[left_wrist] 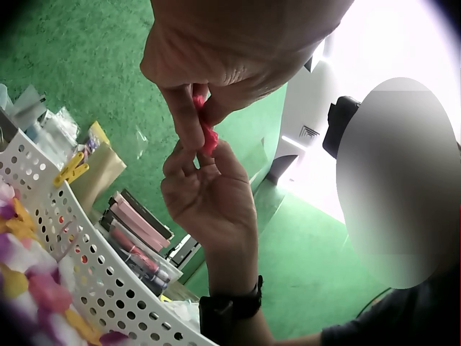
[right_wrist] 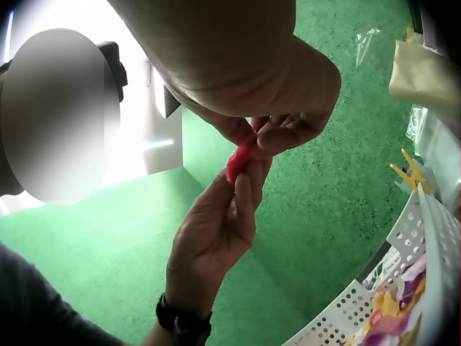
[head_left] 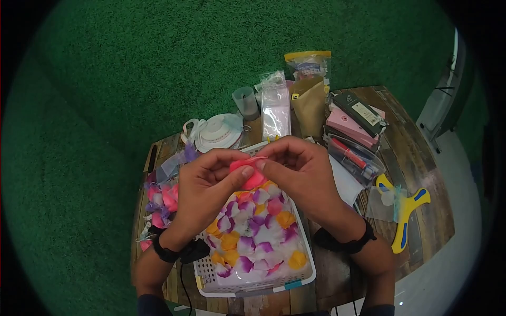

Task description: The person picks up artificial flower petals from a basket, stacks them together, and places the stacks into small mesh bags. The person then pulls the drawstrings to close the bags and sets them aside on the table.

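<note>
Both hands are raised over the near-centre basket, holding one bright pink fabric petal (head_left: 255,182) between them. My left hand (head_left: 206,176) pinches its left side, thumb laid across the front. From the other side, my right hand (head_left: 301,167) pinches the upper right edge between thumb and fingers. In the left wrist view the pink petal (left_wrist: 209,137) looks narrow and folded, partly hidden by fingertips. Below lies the white perforated basket (head_left: 308,268), holding loose purple-and-white, orange and pink petals (head_left: 258,245).
Small mesh bags with pink contents (head_left: 169,196) lie left of the basket. A ribbon roll (head_left: 219,131), grey cup (head_left: 245,102), clear packets (head_left: 275,113) and brown pouch (head_left: 310,108) stand behind. Rightward are pink boxes (head_left: 350,126) and a yellow-blue three-armed piece (head_left: 405,218).
</note>
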`<state>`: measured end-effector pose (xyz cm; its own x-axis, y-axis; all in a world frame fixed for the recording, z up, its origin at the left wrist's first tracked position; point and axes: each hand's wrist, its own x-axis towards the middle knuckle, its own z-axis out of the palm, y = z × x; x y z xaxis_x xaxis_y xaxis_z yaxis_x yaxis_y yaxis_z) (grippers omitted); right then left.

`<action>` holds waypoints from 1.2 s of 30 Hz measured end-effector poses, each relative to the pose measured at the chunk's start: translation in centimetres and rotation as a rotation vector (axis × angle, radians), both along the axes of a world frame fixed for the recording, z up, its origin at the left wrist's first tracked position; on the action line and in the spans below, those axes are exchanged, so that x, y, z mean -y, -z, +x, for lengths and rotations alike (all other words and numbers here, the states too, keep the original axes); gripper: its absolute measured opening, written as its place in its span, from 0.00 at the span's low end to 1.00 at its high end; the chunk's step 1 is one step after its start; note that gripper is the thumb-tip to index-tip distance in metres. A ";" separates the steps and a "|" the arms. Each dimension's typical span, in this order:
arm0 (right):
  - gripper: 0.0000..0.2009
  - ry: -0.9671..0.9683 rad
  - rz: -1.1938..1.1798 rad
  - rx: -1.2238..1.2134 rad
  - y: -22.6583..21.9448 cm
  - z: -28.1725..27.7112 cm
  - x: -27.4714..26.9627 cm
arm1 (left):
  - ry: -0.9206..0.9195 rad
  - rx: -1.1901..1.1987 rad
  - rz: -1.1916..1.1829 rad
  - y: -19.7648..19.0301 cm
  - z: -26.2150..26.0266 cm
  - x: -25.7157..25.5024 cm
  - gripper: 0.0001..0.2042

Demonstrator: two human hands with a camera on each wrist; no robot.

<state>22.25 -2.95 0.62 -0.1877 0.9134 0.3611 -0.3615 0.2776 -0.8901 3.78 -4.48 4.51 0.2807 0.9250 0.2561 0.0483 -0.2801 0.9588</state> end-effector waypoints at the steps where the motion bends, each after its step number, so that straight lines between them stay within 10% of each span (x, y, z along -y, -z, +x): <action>1: 0.07 -0.001 -0.002 0.000 -0.1 0.1 0.0 | 0.007 0.000 -0.003 0.1 0.0 0.0 0.12; 25: 0.07 0.202 0.045 -0.056 -0.4 -0.2 0.1 | 0.014 -0.005 -0.171 -0.1 -0.4 -0.1 0.15; 36: 0.16 0.007 -0.025 0.091 -0.6 0.5 -0.2 | 0.081 -0.025 -0.115 0.2 -0.3 -0.4 0.13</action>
